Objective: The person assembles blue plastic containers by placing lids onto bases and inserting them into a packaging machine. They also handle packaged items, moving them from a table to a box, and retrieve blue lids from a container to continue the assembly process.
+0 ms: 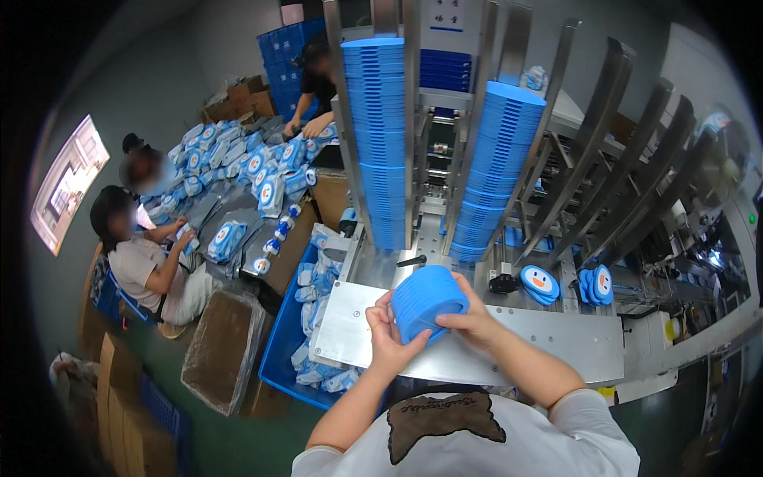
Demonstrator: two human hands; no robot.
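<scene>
A short stack of blue oval lids (429,298) is gripped between my two hands above the metal plate of a machine. My left hand (389,330) closes round its left side, thumb at the lower edge. My right hand (469,314) holds the right side, its thumb pressed on the near face. Beyond them, a tall column of blue lids (377,143) stands between upright metal rails on the left. A second, slightly lower column of lids (497,167) stands in the rails to its right.
Printed blue-and-white lids (540,285) lie in low piles right of my hands. A blue crate (274,362) of packets stands left of the metal plate (509,338). Farther left, people sit at a table heaped with wipe packs (270,195). More metal rails (588,151) rise at right.
</scene>
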